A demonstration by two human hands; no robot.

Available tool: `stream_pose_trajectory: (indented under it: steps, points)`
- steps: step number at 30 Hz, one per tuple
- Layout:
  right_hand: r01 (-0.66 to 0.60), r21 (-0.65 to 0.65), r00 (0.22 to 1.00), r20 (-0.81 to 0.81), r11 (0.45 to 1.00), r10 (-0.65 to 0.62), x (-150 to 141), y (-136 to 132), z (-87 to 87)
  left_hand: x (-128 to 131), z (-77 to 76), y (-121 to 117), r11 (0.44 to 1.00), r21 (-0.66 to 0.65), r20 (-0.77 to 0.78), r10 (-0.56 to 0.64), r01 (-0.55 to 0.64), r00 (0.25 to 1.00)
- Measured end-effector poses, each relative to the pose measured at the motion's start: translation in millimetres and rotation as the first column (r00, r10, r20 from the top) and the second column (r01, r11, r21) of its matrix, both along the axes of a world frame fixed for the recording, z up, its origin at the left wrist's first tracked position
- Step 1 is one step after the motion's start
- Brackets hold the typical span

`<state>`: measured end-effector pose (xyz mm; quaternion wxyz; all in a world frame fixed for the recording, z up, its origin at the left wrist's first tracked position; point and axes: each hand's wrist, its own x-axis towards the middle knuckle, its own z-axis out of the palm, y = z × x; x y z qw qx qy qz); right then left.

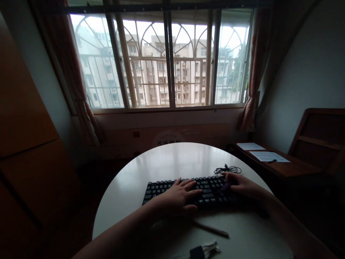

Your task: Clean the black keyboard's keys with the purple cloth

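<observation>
A black keyboard (159, 189) lies across a white round table. My left hand (183, 194) rests on its middle with the fingers spread over the keys. Over the keyboard's right end, my right hand (239, 183) is closed on a small dark purple object (225, 187), whose kind I cannot make out. That object is at the keys. Just beyond the right hand lies a coiled black cable (228, 169), close to the keyboard's back edge. The keyboard's near right side is dim and partly hidden by my right hand.
A slim stick-like tool (211, 229) lies on the round table (121, 201) nearer to me. Beside the near edge is a black block with white strands (198, 251). At the right, a wooden bench (304, 167) holds papers (269, 157) and a dark pen (272, 161).
</observation>
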<state>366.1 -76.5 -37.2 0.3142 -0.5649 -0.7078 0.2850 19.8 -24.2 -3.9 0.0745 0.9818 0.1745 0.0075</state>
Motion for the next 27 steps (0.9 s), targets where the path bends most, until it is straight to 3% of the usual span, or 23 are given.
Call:
stream_pose_trajectory:
  steps: [13, 27]
  points:
    - [-0.016, -0.014, 0.999, -0.050, 1.000, 0.015, 0.1, -1.9, 2.7, -0.1, -1.2, 2.4, 1.000, 0.017, -0.002, 0.020, -0.020, 1.000]
    - [-0.006, 0.006, 0.997, 0.070, 1.000, 0.005, 0.5, 1.3, -1.2, -1.1, -1.1, 1.6, 1.000, -0.002, 0.018, 0.010, -0.010, 1.000]
